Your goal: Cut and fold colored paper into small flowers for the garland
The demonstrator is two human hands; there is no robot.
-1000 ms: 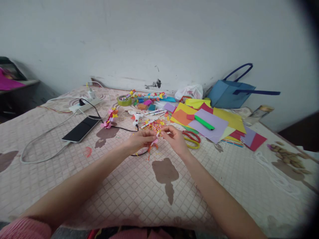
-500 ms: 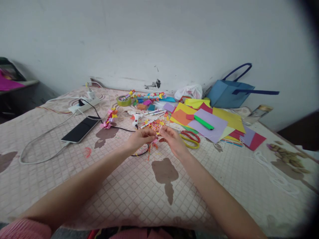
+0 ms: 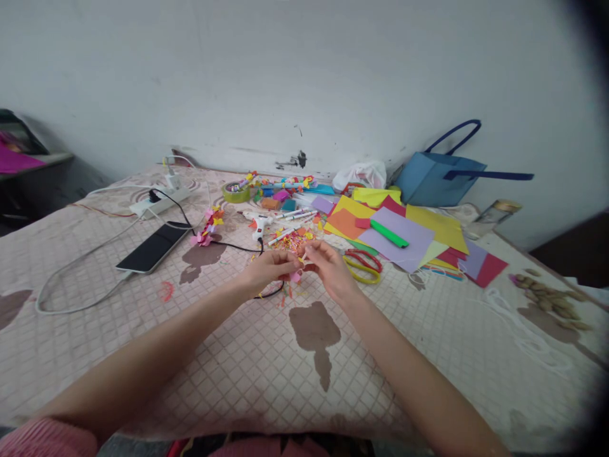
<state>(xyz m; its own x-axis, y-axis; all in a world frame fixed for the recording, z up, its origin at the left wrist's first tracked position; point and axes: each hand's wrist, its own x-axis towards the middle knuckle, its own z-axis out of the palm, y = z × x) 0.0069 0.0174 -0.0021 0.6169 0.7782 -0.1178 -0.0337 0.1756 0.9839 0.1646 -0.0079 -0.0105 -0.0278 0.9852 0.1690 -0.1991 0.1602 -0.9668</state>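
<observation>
My left hand [image 3: 269, 271] and my right hand [image 3: 329, 266] meet over the middle of the table, fingertips pinched close together. Between them is a small pink and yellow paper piece [image 3: 295, 277], mostly covered by the fingers; its exact shape cannot be made out. Just beyond the hands lies a heap of tiny coloured paper bits [image 3: 297, 239]. A white glue gun [image 3: 261, 225] rests behind my left hand, its black cord running past my wrist. Scissors with red and yellow handles [image 3: 366, 270] lie right beside my right hand.
At the right are coloured paper sheets [image 3: 419, 235] with a green roll [image 3: 389, 234], a blue bag [image 3: 438, 179], a glass jar [image 3: 495, 217] and white string [image 3: 523, 333]. Leftward lie a phone [image 3: 153, 247], a power strip [image 3: 162, 202], a paper-flower piece [image 3: 208, 227] and green tape [image 3: 236, 193].
Both hands stay in nearly the same place, still pinched together. The fingers have shifted slightly around the small paper piece, and the left hand sits a touch lower.
</observation>
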